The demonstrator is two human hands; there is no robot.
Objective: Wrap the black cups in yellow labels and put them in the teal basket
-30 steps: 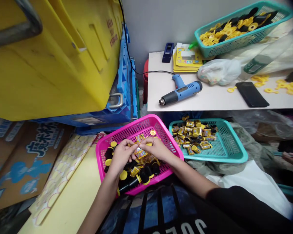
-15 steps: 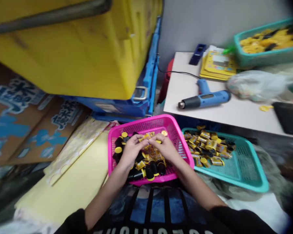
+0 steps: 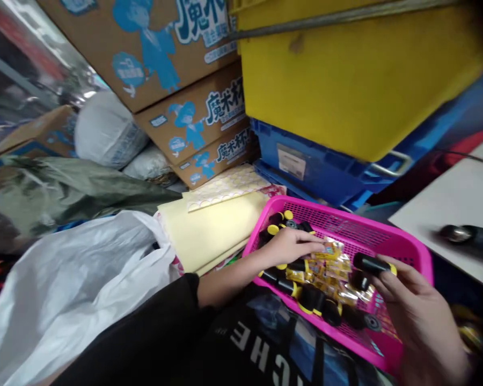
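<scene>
A pink basket rests on my lap, holding several black cylinders with yellow caps and yellow printed wrappers. My left hand lies in the basket with its fingers pinched on a wrapper at the top of the pile. My right hand is raised over the basket's near right corner, fingers closed round a black cylinder with a yellow end.
A yellow crate sits on a blue crate just behind the basket. Printed cardboard boxes are stacked at the left. Yellow sheets and a white plastic bag lie beside my left arm. A white table edge is at right.
The camera has swung sharply left, so the table and teal baskets have left view. My right hand has come away from the wrapper pile with a black cylinder; my left hand stays in the basket.
</scene>
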